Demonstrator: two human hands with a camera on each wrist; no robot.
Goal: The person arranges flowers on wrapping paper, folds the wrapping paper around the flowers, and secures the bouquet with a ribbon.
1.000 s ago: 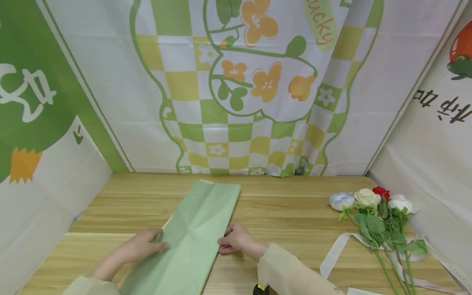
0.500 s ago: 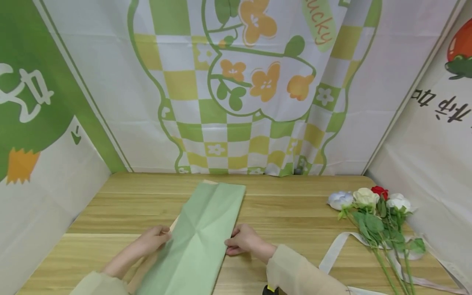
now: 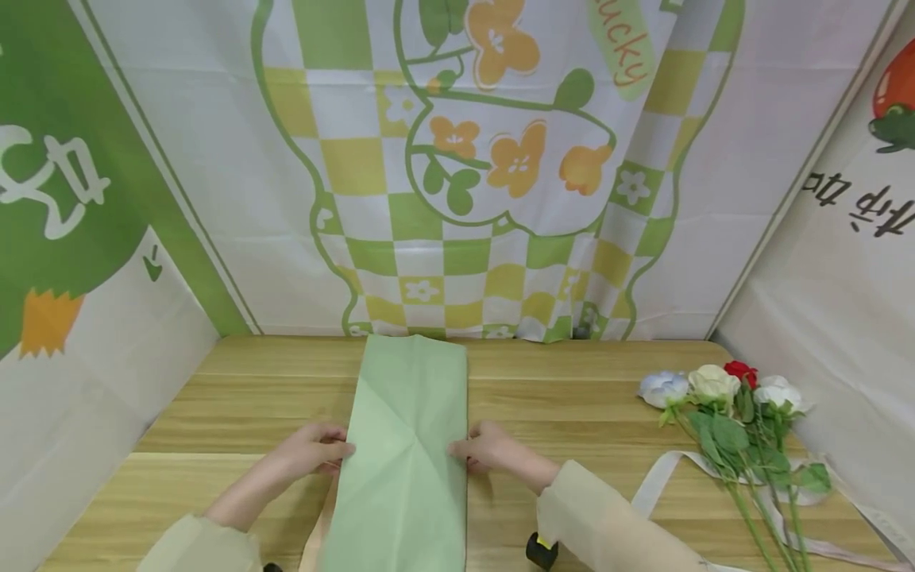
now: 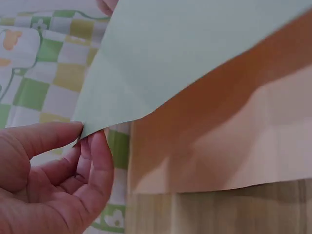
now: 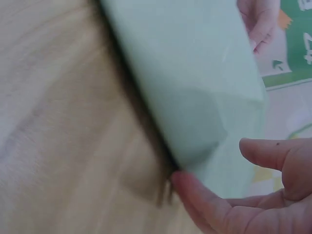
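A long folded sheet of wrapping paper [image 3: 407,413], sage green outside and peach-tan inside, stretches away from me across the table. My left hand [image 3: 318,453] pinches its left edge between thumb and fingers. In the left wrist view, the green layer [image 4: 161,53] is raised at that edge, over the tan side [image 4: 195,151]. At the right edge is my right hand [image 3: 489,453], its thumb over the green surface in the head view. The right wrist view has a fingertip [image 5: 183,180] touching the folded edge, with the thumb spread apart from it.
Artificial roses [image 3: 715,385] in pale blue, cream, red and white lie at the right, their stems over a white ribbon [image 3: 654,485]. A black object with a yellow part [image 3: 542,550] lies by the right sleeve. A patterned curtain [image 3: 465,262] hangs behind the wooden table [image 3: 572,429].
The paper has turned from a rightward slant to nearly straight, its far end shifting left and away. The left hand has moved right along with its edge; the right hand has moved slightly right.
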